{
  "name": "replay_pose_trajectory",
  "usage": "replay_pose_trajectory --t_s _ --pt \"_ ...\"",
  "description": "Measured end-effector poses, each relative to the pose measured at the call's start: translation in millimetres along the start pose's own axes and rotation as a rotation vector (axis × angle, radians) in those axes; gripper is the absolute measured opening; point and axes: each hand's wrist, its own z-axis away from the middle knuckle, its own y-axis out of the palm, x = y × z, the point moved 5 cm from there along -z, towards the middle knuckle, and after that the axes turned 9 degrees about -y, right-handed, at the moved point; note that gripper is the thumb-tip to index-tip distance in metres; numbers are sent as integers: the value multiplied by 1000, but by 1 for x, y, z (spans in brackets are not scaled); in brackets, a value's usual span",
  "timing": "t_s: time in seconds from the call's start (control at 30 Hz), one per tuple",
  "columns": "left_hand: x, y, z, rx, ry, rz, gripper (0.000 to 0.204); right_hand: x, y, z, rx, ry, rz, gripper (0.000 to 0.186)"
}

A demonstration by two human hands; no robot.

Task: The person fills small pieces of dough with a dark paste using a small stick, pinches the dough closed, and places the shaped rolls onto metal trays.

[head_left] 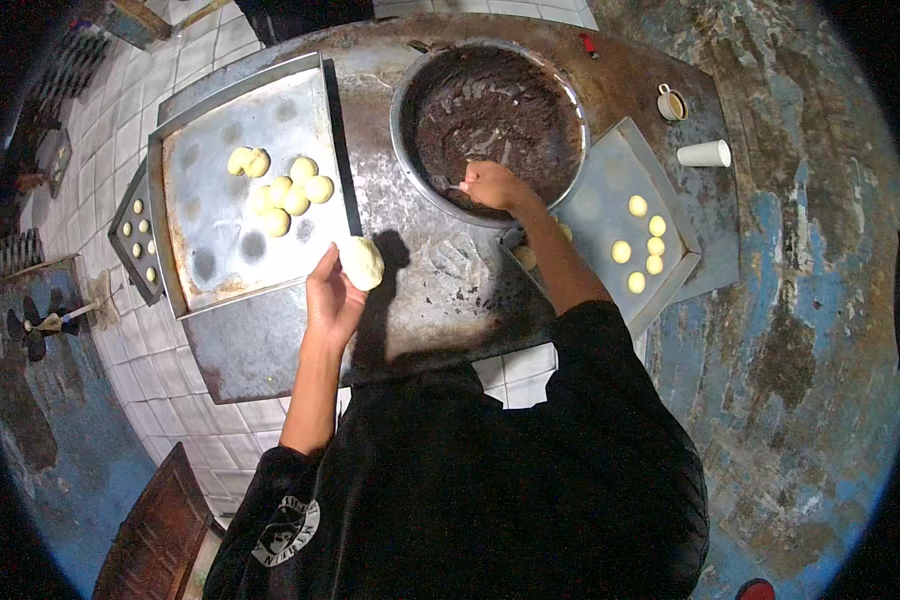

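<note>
On the fingers of my left hand (332, 305) rests a pale yellow piece of dough (363, 264), flattened and held up beside the left tray's near corner. My right hand (494, 186) reaches into a wide round metal bowl (398, 130) of dark brown, crumbly-looking filling (490, 105). Its fingers are closed on a small metal utensil (455, 186), whose exact kind is too small to make out. Several yellow dough balls (280, 192) sit clustered on the large metal tray (295, 265) at left, some touching each other.
A second metal tray (590, 200) with several dough balls (655, 245) lies right of the bowl, partly behind my right forearm. A white paper cup (704, 153) and a small cup (672, 103) stand at the worn metal table's (450, 320) right edge. Another tray (130, 235) shows lower at far left.
</note>
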Motion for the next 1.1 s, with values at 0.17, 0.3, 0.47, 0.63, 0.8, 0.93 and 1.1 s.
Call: replay_pose_trajectory --t_s 0.17,0.3,0.47,0.63,0.8,0.93,1.1 --pt "27 30 -3 115 -52 24 33 97 -62 31 352 541 -1406 18" --pt "78 79 12 222 -158 26 33 163 -46 77 -171 383 -1401 14" --pt "124 72 27 212 -121 40 29 181 -24 181 -393 496 -1065 17" --pt "159 71 53 289 -149 35 31 217 -54 241 -495 589 -1458 16" --pt "189 64 72 380 -131 -39 35 205 -13 253 -290 471 -1551 19" --pt "184 64 89 403 -100 -23 36 139 51 294 -195 761 -1120 11" --pt "182 57 124 238 -60 -48 56 202 -27 225 -357 445 9 21"
